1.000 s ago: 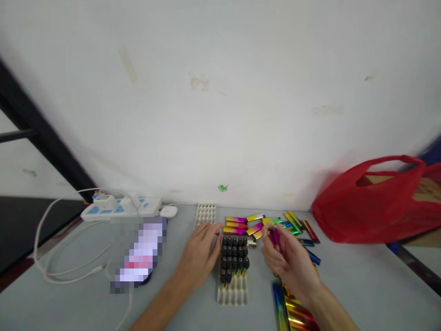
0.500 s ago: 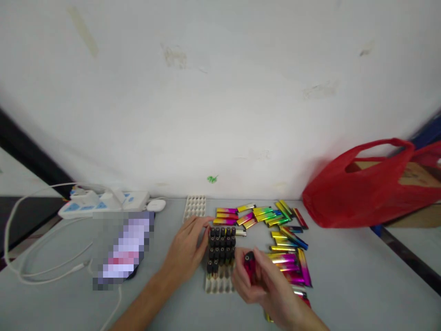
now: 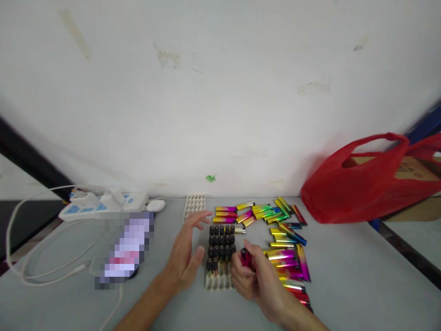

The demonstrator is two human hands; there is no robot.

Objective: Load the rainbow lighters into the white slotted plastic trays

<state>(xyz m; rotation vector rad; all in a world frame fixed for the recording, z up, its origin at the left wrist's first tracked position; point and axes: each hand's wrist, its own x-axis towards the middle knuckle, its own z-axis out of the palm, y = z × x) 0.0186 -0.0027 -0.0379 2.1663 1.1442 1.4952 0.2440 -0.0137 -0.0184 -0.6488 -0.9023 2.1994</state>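
Well, left hand (image 3: 179, 261): open, holding nothing, just left of front tray (image 3: 220, 283).
Front tray: three rows filled with black-capped pieces (image 3: 221, 240), two in fourth, visible rest unfilled.
Held piece (image 3: 245, 255): just right of front tray, black end up, long axis near upright.
Right hand (image 3: 261, 276): closed around held piece.
Loose pieces (image 3: 282, 258): unracked, behind and right of front tray.

Prob. sm. workshop: grey bench (image 3: 344, 276) agst. scuffed wall (image 3: 220, 101), pwr strip (image 3: 99, 210), tray (image 3: 220, 283) w/ black-topped pcs (image 3: 221, 240).
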